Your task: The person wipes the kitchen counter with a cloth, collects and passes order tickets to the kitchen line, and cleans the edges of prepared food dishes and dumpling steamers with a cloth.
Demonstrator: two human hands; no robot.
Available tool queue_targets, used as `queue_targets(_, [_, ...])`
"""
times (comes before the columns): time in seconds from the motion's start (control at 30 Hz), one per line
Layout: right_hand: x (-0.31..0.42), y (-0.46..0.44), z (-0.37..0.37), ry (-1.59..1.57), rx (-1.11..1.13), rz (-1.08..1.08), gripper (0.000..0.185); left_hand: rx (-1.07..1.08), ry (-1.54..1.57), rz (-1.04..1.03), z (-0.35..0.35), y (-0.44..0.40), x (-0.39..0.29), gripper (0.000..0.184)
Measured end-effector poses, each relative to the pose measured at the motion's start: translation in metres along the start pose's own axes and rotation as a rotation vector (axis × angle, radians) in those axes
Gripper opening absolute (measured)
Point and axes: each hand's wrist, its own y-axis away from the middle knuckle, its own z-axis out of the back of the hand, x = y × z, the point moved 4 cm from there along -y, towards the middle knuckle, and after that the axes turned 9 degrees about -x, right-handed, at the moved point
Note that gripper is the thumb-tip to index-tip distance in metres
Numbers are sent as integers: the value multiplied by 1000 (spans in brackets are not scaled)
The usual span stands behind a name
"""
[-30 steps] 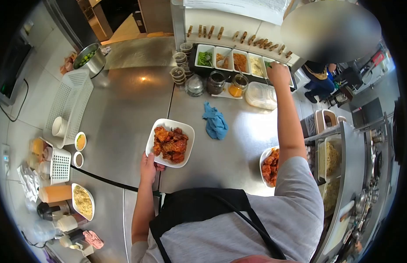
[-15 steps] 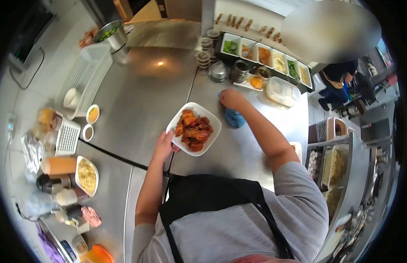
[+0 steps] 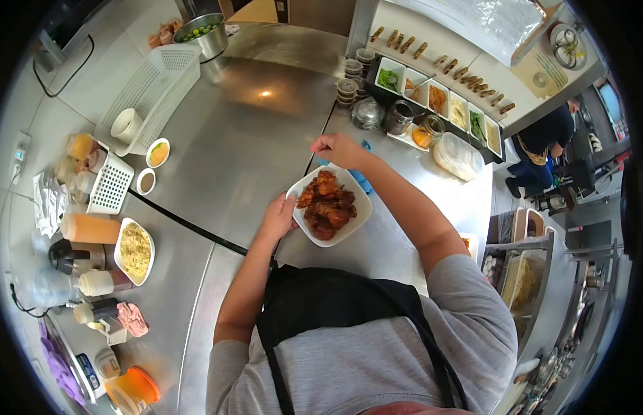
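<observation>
My left hand (image 3: 278,217) grips the left rim of a white square bowl (image 3: 363,220). Glazed, browned pieces of food that look like chicken (image 3: 327,206) are heaped in it. At the bowl's far edge, my right hand (image 3: 339,151) is closed on a blue cloth (image 3: 363,181), parts of which show on either side of the wrist. The cloth hangs by the far rim; I cannot tell whether it touches it. Fingertips of the right hand are partly curled out of sight.
Garnish tubs (image 3: 437,100) line the back right, with glass jars (image 3: 399,117) and a lidded plastic container (image 3: 458,156) before them. Left are a white basket (image 3: 155,97), sauce cups (image 3: 157,153), a noodle dish (image 3: 135,252) and bottles (image 3: 89,228). Another person (image 3: 543,142) stands far right.
My right hand has moved left with the blue cloth, from beside the bowl to its far edge. My left hand still holds the bowl. The view has shifted slightly.
</observation>
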Motion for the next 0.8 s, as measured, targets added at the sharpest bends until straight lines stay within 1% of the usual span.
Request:
queue_targets(0.1, [0, 4, -1, -70, 115, -84, 14, -61, -66, -78, 0, -1, 2, 30])
queue_targets(0.2, [1, 9, 4, -47, 228, -122, 17, -127, -133, -115, -1, 0, 2, 30])
queue_targets(0.3, [3, 10, 6, 174, 266, 58, 23, -172, -257, -169, 1, -3, 4, 33])
queue_targets(0.4, [4, 9, 3, 280, 232, 119, 22, -165, -263, -167, 0, -3, 4, 32])
queue_targets(0.5, [2, 9, -1, 341, 203, 154, 19, -273, -366, -371, 1, -4, 5, 30])
queue_targets(0.6, [-8, 9, 8, 320, 192, 165, 16, -338, -434, -447, 0, -6, 6, 30])
queue_targets(0.7, [-17, 3, 35, 388, 2, 149, 16, -302, -397, -446, 2, -8, 3, 32])
queue_targets(0.73, [-21, -2, 40, 332, -55, 68, 15, -220, -350, -324, 1, -8, 7, 32])
queue_targets(0.8, [-7, -8, 52, 218, -171, -91, 15, -60, -252, -85, 1, -5, -6, 33])
